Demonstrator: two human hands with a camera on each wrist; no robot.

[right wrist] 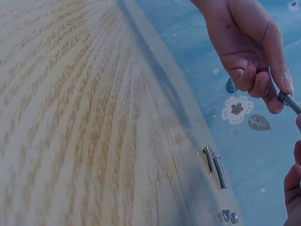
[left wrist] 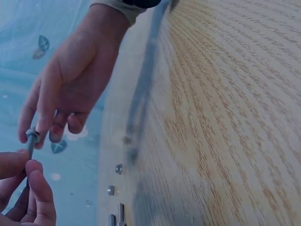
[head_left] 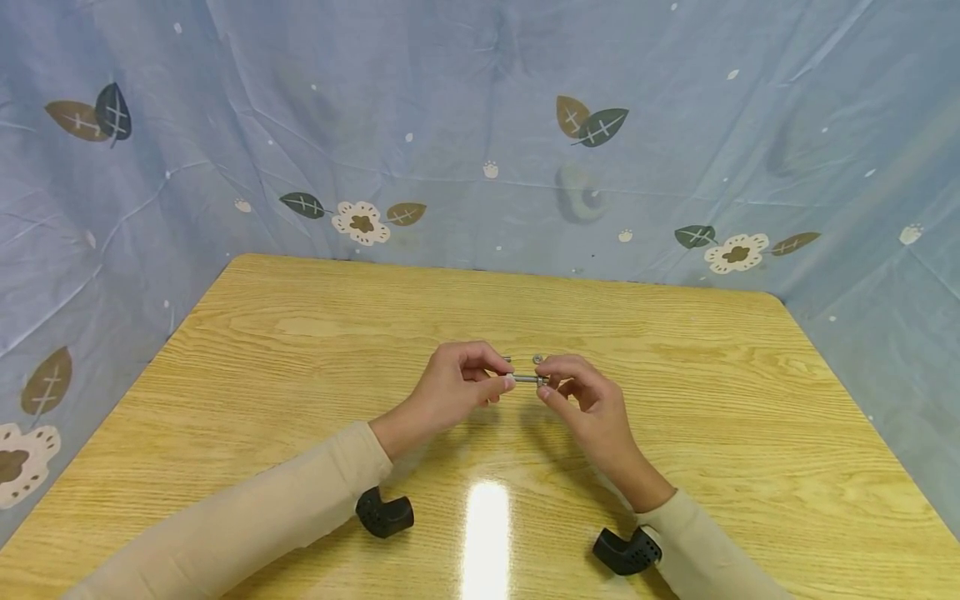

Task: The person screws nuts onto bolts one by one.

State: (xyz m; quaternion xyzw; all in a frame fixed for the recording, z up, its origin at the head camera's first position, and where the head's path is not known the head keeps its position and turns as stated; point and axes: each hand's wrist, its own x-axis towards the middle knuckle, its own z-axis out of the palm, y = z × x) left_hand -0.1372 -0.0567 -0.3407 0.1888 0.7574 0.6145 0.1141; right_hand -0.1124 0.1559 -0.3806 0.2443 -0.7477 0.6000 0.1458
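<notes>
Between my two hands a metal bolt is held roughly level over the table. My left hand pinches it by the head end between thumb and fingers; that head shows in the right wrist view. At the bolt's other end sits a nut, pinched by the thumb and fingers of my right hand. Fingertips hide part of the nut. Beyond the hands, two loose bolts lie side by side on the table, with two loose nuts close by.
A wood-grain table extends around the hands. Blue patterned cloth hangs behind it and at both sides. Black curved pieces stick out at both sleeve cuffs. A bright reflection lies on the near tabletop.
</notes>
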